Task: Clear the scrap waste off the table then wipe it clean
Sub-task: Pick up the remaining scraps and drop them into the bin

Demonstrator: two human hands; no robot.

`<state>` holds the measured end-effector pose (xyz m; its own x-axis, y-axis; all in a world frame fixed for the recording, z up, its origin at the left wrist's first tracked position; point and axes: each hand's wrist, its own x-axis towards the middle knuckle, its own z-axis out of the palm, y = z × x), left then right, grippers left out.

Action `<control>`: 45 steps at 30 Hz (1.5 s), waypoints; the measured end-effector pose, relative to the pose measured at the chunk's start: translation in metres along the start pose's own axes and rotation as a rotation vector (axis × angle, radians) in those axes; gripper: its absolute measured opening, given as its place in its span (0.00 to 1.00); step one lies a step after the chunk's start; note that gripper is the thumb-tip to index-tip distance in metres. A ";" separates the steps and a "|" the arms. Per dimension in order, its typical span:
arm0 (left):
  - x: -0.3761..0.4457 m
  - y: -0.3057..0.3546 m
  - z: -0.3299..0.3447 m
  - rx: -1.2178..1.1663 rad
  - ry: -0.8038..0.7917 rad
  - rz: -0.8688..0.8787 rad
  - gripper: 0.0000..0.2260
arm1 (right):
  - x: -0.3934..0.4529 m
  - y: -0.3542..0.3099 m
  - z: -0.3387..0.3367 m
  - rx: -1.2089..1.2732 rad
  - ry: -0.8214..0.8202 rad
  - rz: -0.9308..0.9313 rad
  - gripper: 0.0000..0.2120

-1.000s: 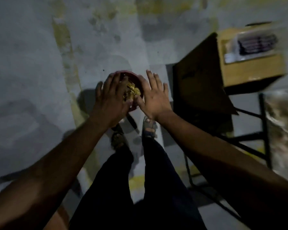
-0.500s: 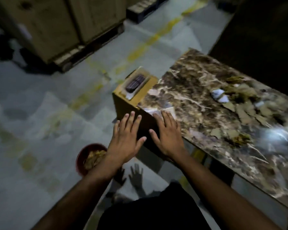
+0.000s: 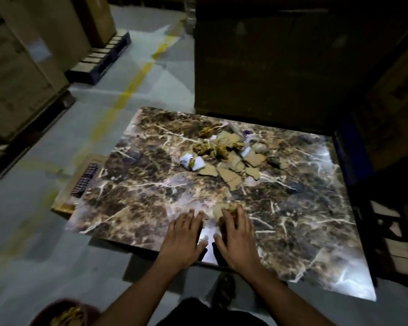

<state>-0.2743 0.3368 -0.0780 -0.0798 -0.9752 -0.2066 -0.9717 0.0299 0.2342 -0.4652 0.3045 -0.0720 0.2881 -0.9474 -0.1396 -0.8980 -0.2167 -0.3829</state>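
Seen from above in dim light: left hand (image 3: 183,238) flat and empty on the marble table (image 3: 132,196), right hand (image 3: 236,236) apparently cupping a crumpled scrap (image 3: 231,208); beyond, mid-table, light, soft scrap pile (image 3: 224,156), best scooped from its edges.

bin (image 3: 57,312): cut off by the bottom edge
scrap (image 3: 230,209): mostly hidden under the right hand (image 3: 237,236)
box (image 3: 85,177): partly hidden behind the desk (image 3: 151,184)
background: dark, blurred
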 end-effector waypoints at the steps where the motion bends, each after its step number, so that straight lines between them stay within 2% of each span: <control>1: 0.007 0.011 0.003 -0.010 -0.024 -0.019 0.34 | 0.004 0.015 -0.002 0.007 -0.014 0.023 0.34; 5: 0.022 0.035 0.008 -0.103 -0.058 -0.152 0.31 | 0.017 0.051 -0.003 0.120 -0.088 0.094 0.37; 9: 0.044 0.035 0.007 -0.238 -0.038 -0.167 0.25 | 0.051 0.045 -0.004 0.295 -0.106 0.079 0.34; 15: 0.093 0.023 -0.013 -0.463 -0.060 -0.110 0.31 | 0.104 0.024 -0.014 0.315 -0.107 0.076 0.36; 18: 0.111 0.000 -0.031 -0.486 0.036 -0.090 0.28 | 0.117 0.028 -0.033 0.329 -0.049 0.097 0.37; 21: 0.133 -0.037 -0.054 -0.547 0.126 -0.075 0.25 | 0.149 0.045 -0.060 0.326 0.116 0.174 0.31; 25: 0.191 -0.085 -0.094 -0.491 0.289 0.025 0.20 | 0.214 0.070 -0.091 0.099 0.198 0.282 0.26; 27: 0.240 -0.102 -0.109 -0.416 0.215 0.053 0.22 | 0.245 0.080 -0.100 0.014 0.156 0.343 0.27; 30: 0.306 -0.107 -0.119 -0.247 0.054 0.082 0.30 | 0.277 0.099 -0.102 -0.077 -0.025 0.387 0.31; 35: 0.365 -0.095 -0.106 -0.256 -0.154 0.072 0.42 | 0.297 0.120 -0.093 0.006 -0.237 0.371 0.34; 39: 0.367 -0.080 -0.090 -0.306 -0.206 0.127 0.39 | 0.288 0.096 -0.089 -0.097 -0.291 0.230 0.34; 41: 0.353 -0.072 -0.087 -0.282 -0.162 0.178 0.35 | 0.276 0.086 -0.089 -0.127 -0.240 0.184 0.31; 43: 0.345 -0.069 -0.086 -0.255 -0.056 0.245 0.28 | 0.269 0.080 -0.096 -0.073 -0.067 0.173 0.26; 45: 0.352 -0.065 -0.093 -0.320 0.061 0.233 0.22 | 0.284 0.081 -0.104 -0.070 0.082 0.181 0.21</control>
<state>-0.2189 -0.0292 -0.0777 -0.2675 -0.9618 -0.0588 -0.8101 0.1914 0.5542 -0.4905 -0.0070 -0.0481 0.0944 -0.9877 -0.1248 -0.9544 -0.0541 -0.2936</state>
